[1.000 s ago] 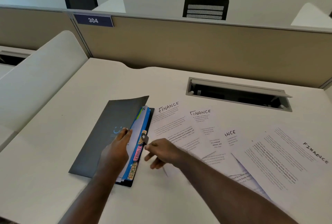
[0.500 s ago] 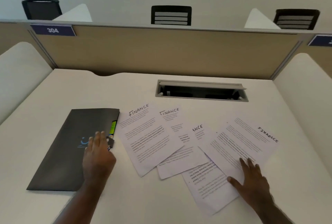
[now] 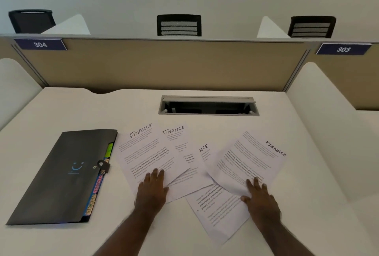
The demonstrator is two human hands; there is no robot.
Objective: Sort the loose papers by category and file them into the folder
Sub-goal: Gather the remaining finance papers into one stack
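Head cam: left hand (image 3: 152,189) and right hand (image 3: 260,198) are pressing flat on fanned papers (image 3: 143,153); folder (image 3: 61,175) is lying leftward, probably closed.

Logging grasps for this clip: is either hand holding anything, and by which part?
Nothing is gripped. Left hand and right hand press flat on the near ends of two Finance sheets.

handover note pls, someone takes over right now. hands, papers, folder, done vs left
Left hand: open, flat on the leftmost white FINANCE sheet.
Right hand: open, flat on the rightmost white FINANCE sheet.
Four overlapping sheets fanned across the white desk.
Dark grey expanding folder: left of them, flap down, coloured tabs showing.
Done: sheets laid out, all marked finance.
Left: gather, file in folder.
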